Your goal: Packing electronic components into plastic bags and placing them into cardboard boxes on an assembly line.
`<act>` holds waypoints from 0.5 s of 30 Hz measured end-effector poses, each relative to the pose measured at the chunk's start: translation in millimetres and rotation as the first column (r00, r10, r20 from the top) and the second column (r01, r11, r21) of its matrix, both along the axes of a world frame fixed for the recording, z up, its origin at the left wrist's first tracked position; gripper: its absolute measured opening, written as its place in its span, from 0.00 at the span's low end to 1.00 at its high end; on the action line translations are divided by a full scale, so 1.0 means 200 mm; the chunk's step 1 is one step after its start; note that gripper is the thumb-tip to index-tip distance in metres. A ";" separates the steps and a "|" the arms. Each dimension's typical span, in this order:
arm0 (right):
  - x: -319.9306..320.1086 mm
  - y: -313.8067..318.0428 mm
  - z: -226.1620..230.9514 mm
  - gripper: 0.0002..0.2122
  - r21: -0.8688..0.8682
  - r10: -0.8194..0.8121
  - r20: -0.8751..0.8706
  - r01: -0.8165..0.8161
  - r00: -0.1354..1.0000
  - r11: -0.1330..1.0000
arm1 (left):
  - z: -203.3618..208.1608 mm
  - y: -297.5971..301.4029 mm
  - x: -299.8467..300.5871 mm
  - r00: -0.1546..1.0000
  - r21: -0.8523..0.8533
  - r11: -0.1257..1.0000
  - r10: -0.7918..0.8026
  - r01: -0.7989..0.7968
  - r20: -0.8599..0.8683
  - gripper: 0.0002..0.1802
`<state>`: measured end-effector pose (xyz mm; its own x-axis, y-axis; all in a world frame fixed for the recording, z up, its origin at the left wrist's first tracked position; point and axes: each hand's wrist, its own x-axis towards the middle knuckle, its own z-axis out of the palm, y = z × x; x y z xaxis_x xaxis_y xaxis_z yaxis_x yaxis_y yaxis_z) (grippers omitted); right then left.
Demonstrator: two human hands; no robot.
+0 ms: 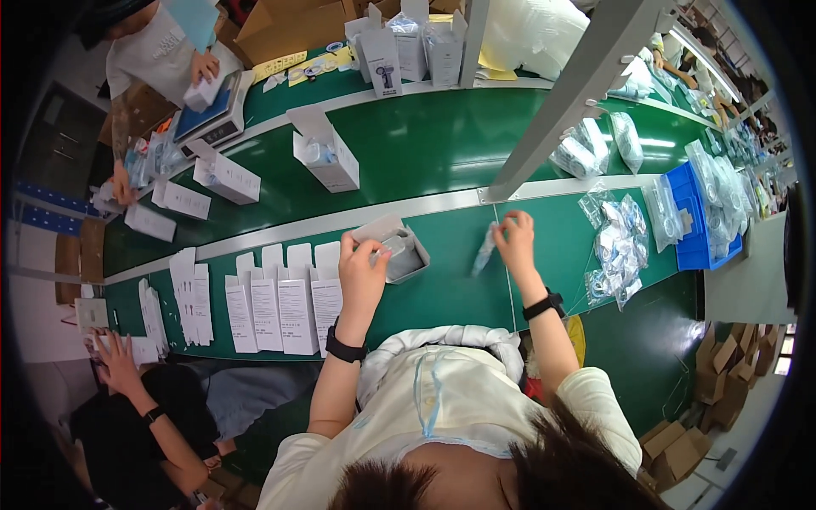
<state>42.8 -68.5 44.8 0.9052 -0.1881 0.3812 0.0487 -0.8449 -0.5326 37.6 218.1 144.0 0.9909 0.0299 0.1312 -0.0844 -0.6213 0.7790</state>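
My left hand [364,259] is closed at the left edge of an open white cardboard box [411,270], its fingertips by the opening. Inside the box lies something in clear plastic [396,257]; its kind cannot be made out. To the right of the box, my right hand [515,240] pinches a small, slim clear plastic packet [484,253] with bluish contents, blurred and hanging above the green bench top. Upright white boxes [293,308] with open flaps stand in a row just left of my left hand.
At right, small bagged parts [619,242] lie in a pile beside a blue bin [707,212] with plastic bags. A conveyor [425,161] beyond the bench carries open boxes [330,159]. A grey post [578,93] rises ahead. One co-worker's hand [204,66] is by a scale [217,115]; another's hand [117,364] is at left.
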 end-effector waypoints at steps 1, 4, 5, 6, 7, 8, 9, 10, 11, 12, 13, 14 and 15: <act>0.02 0.05 -0.02 0.08 -0.126 0.016 0.037 -0.011 0.999 0.992 | 0.00 0.01 0.01 1.000 -0.003 1.000 0.008 -0.008 -0.001 0.08; 0.05 0.04 0.00 0.10 -0.258 -0.079 -0.098 0.051 0.992 0.965 | 0.01 0.01 0.03 0.995 -0.008 0.996 -0.084 0.084 0.057 0.08; 0.05 0.00 0.01 0.11 -0.276 -0.196 -0.263 0.121 0.945 0.953 | 0.01 0.01 0.04 0.995 -0.010 0.997 -0.082 0.083 0.056 0.08; 0.06 0.00 0.05 0.12 -0.304 -0.305 -0.418 0.185 0.856 0.935 | 0.01 0.02 0.04 0.993 0.005 0.996 -0.094 0.093 0.073 0.08; 0.07 -0.01 0.09 0.12 -0.304 -0.303 -0.421 0.182 0.855 0.935 | 0.00 0.03 0.04 0.990 0.021 0.994 -0.106 0.104 0.090 0.08; 0.08 -0.01 0.17 0.13 -0.389 -0.308 -0.487 0.113 0.817 0.914 | 0.00 0.04 0.04 0.988 0.035 0.993 -0.115 0.112 0.106 0.08; 0.09 -0.02 0.24 0.15 -0.464 -0.321 -0.547 0.039 0.773 0.885 | -0.01 0.04 0.04 0.988 0.034 0.993 -0.113 0.110 0.103 0.08; 0.10 -0.02 0.27 0.16 -0.529 -0.339 -0.602 -0.042 0.723 0.848 | -0.03 0.05 0.04 0.990 0.008 0.994 -0.109 0.109 0.087 0.08; 0.12 -0.02 0.26 0.16 -0.531 -0.344 -0.602 -0.039 0.721 0.846 | -0.04 0.04 0.04 0.991 -0.020 0.993 -0.112 0.114 0.073 0.08; 0.14 -0.02 0.25 0.17 -0.455 -0.182 -0.584 -0.133 0.791 0.881 | -0.04 0.04 0.04 0.992 -0.048 0.992 -0.114 0.117 0.058 0.08; 0.15 -0.01 0.23 0.19 -0.381 -0.013 -0.548 -0.236 0.836 0.894 | -0.04 0.03 0.04 0.992 -0.052 0.992 -0.115 0.118 0.057 0.08; 0.15 0.04 0.20 0.19 -0.384 -0.014 -0.549 -0.237 0.836 0.893 | -0.03 0.03 0.04 0.992 -0.074 0.992 -0.096 0.102 0.082 0.08; 0.14 0.10 0.16 0.19 -0.348 0.018 -0.569 -0.260 0.822 0.901 | -0.02 0.02 0.04 0.991 -0.097 0.992 -0.076 0.086 0.107 0.08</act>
<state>70.0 -48.5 76.3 0.9861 0.0119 -0.1655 -0.0100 -0.9913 -0.1310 44.9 221.8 140.8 0.9721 -0.0314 0.2325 -0.2137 -0.5273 0.8223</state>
